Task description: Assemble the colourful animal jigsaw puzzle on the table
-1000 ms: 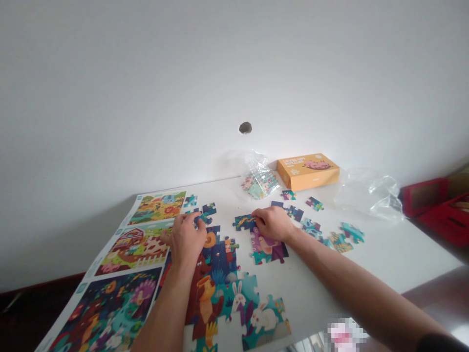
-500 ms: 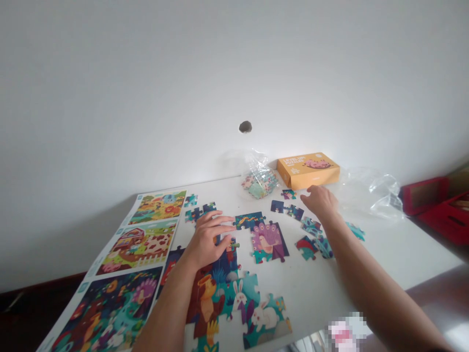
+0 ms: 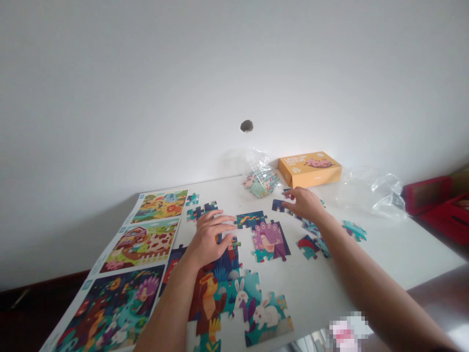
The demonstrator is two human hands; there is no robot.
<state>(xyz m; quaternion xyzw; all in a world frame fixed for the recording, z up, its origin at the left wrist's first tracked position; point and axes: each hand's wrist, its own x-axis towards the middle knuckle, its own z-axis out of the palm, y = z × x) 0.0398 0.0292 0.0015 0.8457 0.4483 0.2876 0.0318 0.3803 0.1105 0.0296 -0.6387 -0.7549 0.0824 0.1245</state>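
My left hand (image 3: pixel 210 238) rests with spread fingers over the upper part of a partly joined jigsaw puzzle (image 3: pixel 205 298) showing a bear and white rabbits. Its fingertips lie close to a joined strip (image 3: pixel 250 219) with a yellow figure on dark blue. Right of that hand is a joined peacock section (image 3: pixel 269 240). My right hand (image 3: pixel 306 201) is over the loose pieces, thumb and forefinger apart. The fingertips are by a dark blue puzzle piece (image 3: pixel 277 205) and a part-hidden piece near the box; I cannot tell whether they touch. More loose pieces (image 3: pixel 308 246) lie under and beside the right forearm.
A picture sheet (image 3: pixel 137 249) with three scenes lies along the left side of the white table (image 3: pixel 395 254). By the wall are a clear bag of pieces (image 3: pixel 261 181), a yellow puzzle box (image 3: pixel 309 168) and an empty plastic bag (image 3: pixel 381 193). A red container (image 3: pixel 447 215) stands at right.
My right hand has moved left and slightly down from in front of the box to the loose dark blue pieces. My left hand has stayed over the puzzle. The view has shifted slightly.
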